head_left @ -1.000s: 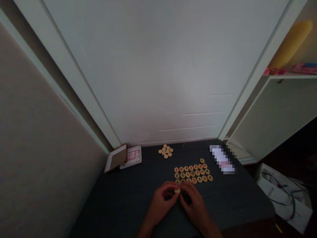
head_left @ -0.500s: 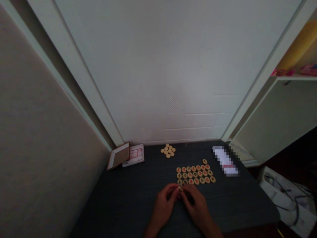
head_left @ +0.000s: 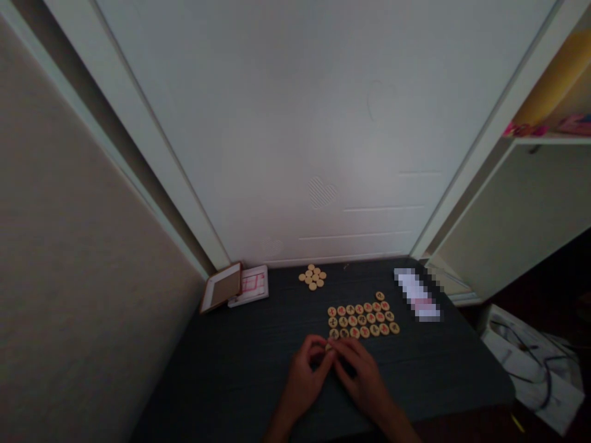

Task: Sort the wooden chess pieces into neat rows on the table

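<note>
My left hand (head_left: 305, 376) and my right hand (head_left: 361, 373) meet near the front of the dark table. Between their fingertips they pinch a small round wooden Chinese chess piece (head_left: 329, 347), mostly covered by the fingers. Just beyond my hands lie three rows of Chinese chess pieces (head_left: 362, 320), face up with red or black characters. One more face-up piece (head_left: 380, 296) sits alone behind the rows, toward the right. Farther back is a loose cluster of pieces (head_left: 313, 277) showing plain, unmarked sides.
At the table's back left, a brown-edged open box part (head_left: 225, 289) leans over a white case with red lines (head_left: 253, 285). A blurred-out pale object (head_left: 418, 295) lies at the right. A white box with cables (head_left: 530, 369) stands beyond the table (head_left: 221, 375) at right.
Both hands stay together around the piece, with a slight shift of the fingers and to the left. The view has tilted a little; the laid-out pieces keep their arrangement.
</note>
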Motion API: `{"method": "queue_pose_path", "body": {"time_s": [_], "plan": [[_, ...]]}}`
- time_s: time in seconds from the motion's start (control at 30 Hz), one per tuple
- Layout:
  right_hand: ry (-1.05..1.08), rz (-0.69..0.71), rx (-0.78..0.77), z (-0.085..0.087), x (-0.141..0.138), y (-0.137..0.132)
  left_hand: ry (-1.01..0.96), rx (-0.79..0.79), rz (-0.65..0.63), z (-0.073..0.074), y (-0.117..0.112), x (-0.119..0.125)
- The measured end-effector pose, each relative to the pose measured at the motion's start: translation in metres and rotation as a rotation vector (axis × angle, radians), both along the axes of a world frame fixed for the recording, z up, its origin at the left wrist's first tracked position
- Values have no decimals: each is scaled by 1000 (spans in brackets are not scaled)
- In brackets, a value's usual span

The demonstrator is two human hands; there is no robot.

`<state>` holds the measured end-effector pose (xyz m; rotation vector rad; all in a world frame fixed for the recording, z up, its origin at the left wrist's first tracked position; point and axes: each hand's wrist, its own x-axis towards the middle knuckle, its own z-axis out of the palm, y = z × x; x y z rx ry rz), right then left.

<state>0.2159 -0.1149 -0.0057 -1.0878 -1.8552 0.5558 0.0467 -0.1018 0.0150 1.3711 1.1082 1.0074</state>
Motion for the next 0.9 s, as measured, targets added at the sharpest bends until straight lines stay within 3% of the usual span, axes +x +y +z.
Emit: {"method": "queue_pose_path", "body": {"time_s": [0.43, 0.9], "plan": [[45, 12, -90, 0, 2, 1, -9, 3, -77, 12, -2, -2], [51, 69, -109, 3, 3, 0, 42, 69, -23, 0, 0, 4]]}}
